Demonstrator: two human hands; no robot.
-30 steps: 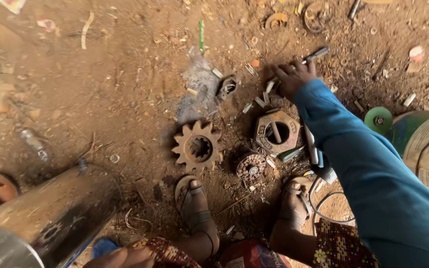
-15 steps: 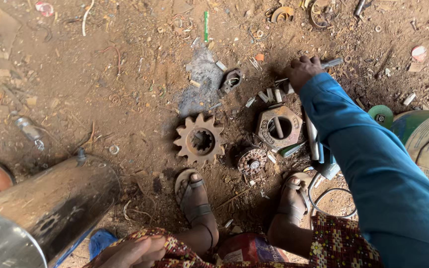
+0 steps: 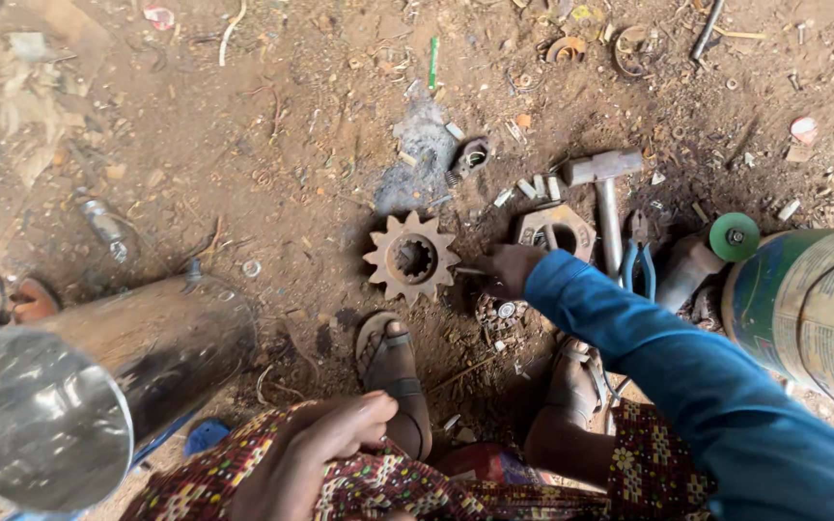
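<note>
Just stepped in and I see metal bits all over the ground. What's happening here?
A person sits on the dirt ground in sandals. Their right hand reaches down beside a rusty toothed sprocket, fingers on a small part next to it. The left hand rests on their patterned lap. A hammer and blue-handled pliers lie close by.

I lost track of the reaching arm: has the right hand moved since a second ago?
Yes. The right hand has pulled back toward the person, from beyond the hexagonal metal part to just beside the toothed sprocket.
</note>
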